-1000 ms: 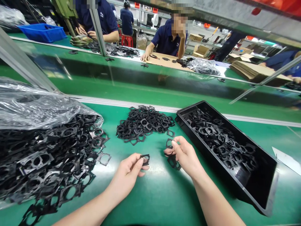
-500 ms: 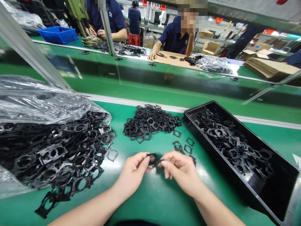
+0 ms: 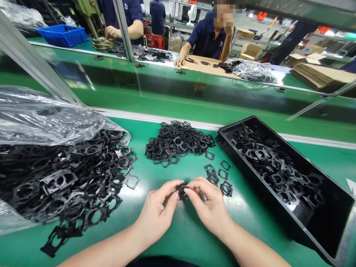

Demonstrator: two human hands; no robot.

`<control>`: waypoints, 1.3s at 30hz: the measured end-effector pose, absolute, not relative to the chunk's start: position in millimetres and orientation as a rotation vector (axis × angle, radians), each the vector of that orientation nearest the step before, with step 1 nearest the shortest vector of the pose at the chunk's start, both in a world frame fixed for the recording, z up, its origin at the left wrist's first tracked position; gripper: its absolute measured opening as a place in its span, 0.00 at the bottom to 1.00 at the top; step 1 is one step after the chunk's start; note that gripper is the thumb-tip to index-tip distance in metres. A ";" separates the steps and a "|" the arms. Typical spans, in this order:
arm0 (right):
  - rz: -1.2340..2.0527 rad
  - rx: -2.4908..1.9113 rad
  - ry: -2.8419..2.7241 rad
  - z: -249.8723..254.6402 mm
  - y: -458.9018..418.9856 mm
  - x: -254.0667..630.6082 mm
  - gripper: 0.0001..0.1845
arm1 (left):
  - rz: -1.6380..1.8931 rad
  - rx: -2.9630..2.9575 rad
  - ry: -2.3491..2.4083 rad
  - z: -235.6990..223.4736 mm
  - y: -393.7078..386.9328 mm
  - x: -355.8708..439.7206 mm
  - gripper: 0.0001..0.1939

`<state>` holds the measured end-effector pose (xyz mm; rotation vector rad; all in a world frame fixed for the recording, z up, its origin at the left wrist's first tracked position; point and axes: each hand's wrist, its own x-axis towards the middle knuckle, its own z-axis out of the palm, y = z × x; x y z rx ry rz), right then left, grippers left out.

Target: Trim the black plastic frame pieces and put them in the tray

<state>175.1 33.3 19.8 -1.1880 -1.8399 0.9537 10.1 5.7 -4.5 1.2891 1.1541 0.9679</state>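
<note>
Green workbench point(image 3: 191, 243): left hand point(image 3: 155, 211) and right hand point(image 3: 208, 205) fingers closed, pinching one black gasket point(image 3: 182, 192) clear of the plastic bag point(image 3: 47, 116) and black tray point(image 3: 239, 121).

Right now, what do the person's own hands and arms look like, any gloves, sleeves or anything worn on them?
The left hand and right hand are bare, with no gloves, and no ring, watch or bracelet shows. The left forearm and right forearm are bare too, with no sleeve, cable or marking in view.
</note>
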 end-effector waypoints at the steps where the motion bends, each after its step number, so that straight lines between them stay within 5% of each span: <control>1: 0.942 -1.185 -1.842 19.0 33.3 175.0 0.07 | 0.966 1.308 1.161 -5.3 5.1 9.7 0.15; 39: 0.720 -1.035 -1.884 15.5 30.5 175.0 0.07 | 1.067 1.394 1.227 -4.6 4.3 8.5 0.13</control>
